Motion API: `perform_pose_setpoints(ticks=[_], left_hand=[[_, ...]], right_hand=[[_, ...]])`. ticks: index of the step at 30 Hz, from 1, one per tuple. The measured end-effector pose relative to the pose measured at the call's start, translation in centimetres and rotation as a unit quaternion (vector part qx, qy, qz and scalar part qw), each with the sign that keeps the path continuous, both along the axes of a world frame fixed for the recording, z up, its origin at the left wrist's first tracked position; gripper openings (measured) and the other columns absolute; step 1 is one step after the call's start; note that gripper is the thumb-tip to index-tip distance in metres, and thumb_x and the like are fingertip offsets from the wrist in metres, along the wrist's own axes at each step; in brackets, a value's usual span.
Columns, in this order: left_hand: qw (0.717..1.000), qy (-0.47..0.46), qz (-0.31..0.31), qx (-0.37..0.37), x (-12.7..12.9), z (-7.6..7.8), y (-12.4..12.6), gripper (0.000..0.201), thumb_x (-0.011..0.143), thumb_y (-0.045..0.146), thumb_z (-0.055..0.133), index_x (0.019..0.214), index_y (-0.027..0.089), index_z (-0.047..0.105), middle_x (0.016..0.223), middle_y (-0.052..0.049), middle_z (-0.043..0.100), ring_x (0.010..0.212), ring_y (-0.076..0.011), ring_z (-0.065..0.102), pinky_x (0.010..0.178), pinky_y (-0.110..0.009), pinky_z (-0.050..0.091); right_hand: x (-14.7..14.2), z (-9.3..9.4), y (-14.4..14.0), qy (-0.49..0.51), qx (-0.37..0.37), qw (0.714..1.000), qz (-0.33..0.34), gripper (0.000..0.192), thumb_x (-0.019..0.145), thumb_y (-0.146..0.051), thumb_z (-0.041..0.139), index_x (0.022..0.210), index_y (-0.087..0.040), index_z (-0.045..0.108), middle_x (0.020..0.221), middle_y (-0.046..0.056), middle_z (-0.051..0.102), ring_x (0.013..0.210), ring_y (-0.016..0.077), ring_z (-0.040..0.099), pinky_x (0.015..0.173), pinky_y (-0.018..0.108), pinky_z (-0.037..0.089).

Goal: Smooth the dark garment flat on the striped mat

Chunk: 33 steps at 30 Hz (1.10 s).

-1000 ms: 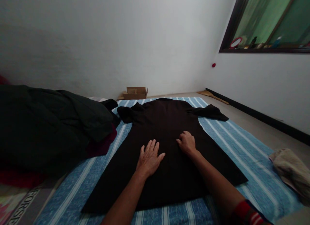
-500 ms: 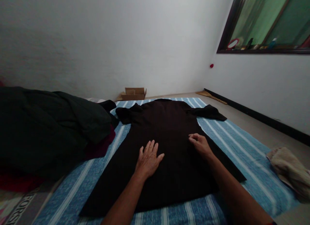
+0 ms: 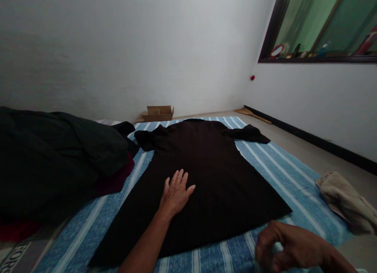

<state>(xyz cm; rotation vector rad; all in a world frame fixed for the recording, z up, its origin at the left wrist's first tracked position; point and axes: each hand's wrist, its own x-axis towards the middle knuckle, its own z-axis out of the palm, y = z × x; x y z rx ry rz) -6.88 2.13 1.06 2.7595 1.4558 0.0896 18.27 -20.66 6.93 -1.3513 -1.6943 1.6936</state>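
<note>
The black garment is lying flat, spread face down or face up, I cannot tell which, across the blue striped mat, its 2 short sleeves reaching out to either side at the far end and its wide hem running along the near edge. The left hand is resting palm down on the cloth, fingers spread and stretched forward, pressing on the garment left of its middle. The right hand is hanging low at the bottom right of the view, off the garment, fingers curled loosely inward with the thumb tucked toward them; it is gripping nothing that I can see, and it is hovering just past the garment's near right corner, over the mat's stripes.

To the left, a heap of dark clothes is piling up beside the mat, with something maroon showing beneath its edge, and its nearest fold is sitting just beside the garment's left sleeve. A beige cloth is lying crumpled on the floor at the right, well apart from the garment. Against the far wall, a small cardboard box is sitting open. Up at the right, a dark-framed window is showing green beyond it, with a few small objects on its sill too blurred to name.
</note>
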Motion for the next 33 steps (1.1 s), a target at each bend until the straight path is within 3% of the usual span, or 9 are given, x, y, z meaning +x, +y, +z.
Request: perform_pose_setpoints(ticks=[2, 5, 8, 11, 13, 17, 23, 29, 33], left_hand=[[1.000, 0.006, -0.001, 0.001, 0.0, 0.1, 0.0, 0.062, 0.090, 0.053, 0.026, 0.139, 0.016, 0.033, 0.149, -0.008, 0.024, 0.138, -0.0248, 0.016, 0.108, -0.048, 0.016], [1.000, 0.013, -0.001, 0.004, 0.1, 0.2, -0.1, 0.061, 0.090, 0.051, 0.026, 0.139, 0.015, 0.033, 0.149, -0.009, 0.024, 0.138, -0.0244, 0.017, 0.108, -0.048, 0.017], [1.000, 0.014, 0.002, 0.007, 0.0, 0.2, -0.1, 0.061, 0.090, 0.051, 0.027, 0.139, 0.015, 0.033, 0.148, -0.009, 0.025, 0.137, -0.0244, 0.017, 0.108, -0.048, 0.017], [1.000, 0.010, 0.001, 0.007, 0.0, 0.1, 0.0, 0.061, 0.090, 0.052, 0.027, 0.139, 0.015, 0.034, 0.148, -0.009, 0.026, 0.137, -0.0242, 0.018, 0.108, -0.048, 0.017], [1.000, 0.011, 0.001, 0.010, 0.0, 0.1, 0.1, 0.061, 0.090, 0.052, 0.027, 0.139, 0.015, 0.034, 0.148, -0.008, 0.026, 0.137, -0.0240, 0.018, 0.108, -0.048, 0.017], [1.000, 0.019, 0.003, 0.016, 0.0, 0.3, 0.0, 0.061, 0.090, 0.052, 0.027, 0.139, 0.015, 0.034, 0.148, -0.008, 0.024, 0.137, -0.0239, 0.017, 0.108, -0.048, 0.017], [0.999, 0.033, 0.009, 0.012, -0.2, 0.5, 0.1, 0.062, 0.089, 0.052, 0.027, 0.139, 0.015, 0.033, 0.149, -0.007, 0.023, 0.138, -0.0232, 0.017, 0.109, -0.047, 0.017], [0.999, 0.034, 0.006, 0.018, -0.3, 0.3, 0.5, 0.064, 0.089, 0.053, 0.025, 0.139, 0.016, 0.033, 0.149, -0.007, 0.024, 0.137, -0.0238, 0.018, 0.108, -0.048, 0.017], [0.999, 0.028, 0.005, 0.016, -0.3, 0.4, 0.5, 0.064, 0.088, 0.053, 0.025, 0.139, 0.015, 0.035, 0.148, -0.008, 0.024, 0.137, -0.0251, 0.019, 0.108, -0.049, 0.019]], right_hand=[[-0.5, 0.1, 0.5, -0.004, 0.025, 0.999, -0.047, 0.033, 0.072, -0.043, 0.068, 0.093, -0.018, 0.069, 0.077, 0.001, 0.063, 0.072, 0.0147, 0.057, 0.069, 0.025, 0.044], [-1.4, 0.3, 2.4, -0.047, 0.121, 0.978, -0.161, 0.027, 0.079, -0.041, 0.060, 0.089, -0.017, 0.066, 0.082, 0.002, 0.063, 0.078, 0.0156, 0.057, 0.071, 0.025, 0.045], [-2.2, -0.3, 4.8, -0.126, 0.244, 0.932, -0.238, 0.021, 0.085, -0.035, 0.051, 0.086, -0.018, 0.064, 0.085, 0.003, 0.062, 0.081, 0.0156, 0.058, 0.073, 0.027, 0.046], [-2.4, -1.9, 7.2, -0.192, 0.348, 0.880, -0.261, 0.021, 0.087, -0.030, 0.047, 0.095, -0.019, 0.063, 0.100, 0.007, 0.063, 0.095, 0.0180, 0.058, 0.085, 0.032, 0.046], [-2.5, -3.2, 8.7, -0.232, 0.378, 0.856, -0.266, 0.026, 0.086, -0.029, 0.047, 0.104, -0.019, 0.062, 0.115, 0.009, 0.059, 0.108, 0.0201, 0.054, 0.094, 0.036, 0.042], [-2.8, -4.9, 11.4, -0.326, 0.368, 0.829, -0.268, 0.029, 0.085, -0.026, 0.048, 0.108, -0.017, 0.063, 0.124, 0.011, 0.056, 0.118, 0.0219, 0.048, 0.100, 0.037, 0.038], [-3.9, -4.4, 14.7, -0.396, 0.333, 0.823, -0.236, 0.027, 0.084, -0.026, 0.051, 0.106, -0.017, 0.064, 0.126, 0.011, 0.054, 0.118, 0.0227, 0.048, 0.098, 0.034, 0.038], [-4.9, -4.7, 17.0, -0.437, 0.297, 0.801, -0.281, 0.014, 0.082, -0.023, 0.055, 0.089, -0.018, 0.065, 0.114, 0.009, 0.059, 0.107, 0.0210, 0.052, 0.089, 0.029, 0.040], [-5.1, -5.5, 17.7, -0.441, 0.296, 0.793, -0.298, 0.016, 0.085, -0.016, 0.047, 0.083, -0.018, 0.063, 0.102, 0.007, 0.061, 0.098, 0.0190, 0.054, 0.085, 0.028, 0.039]])
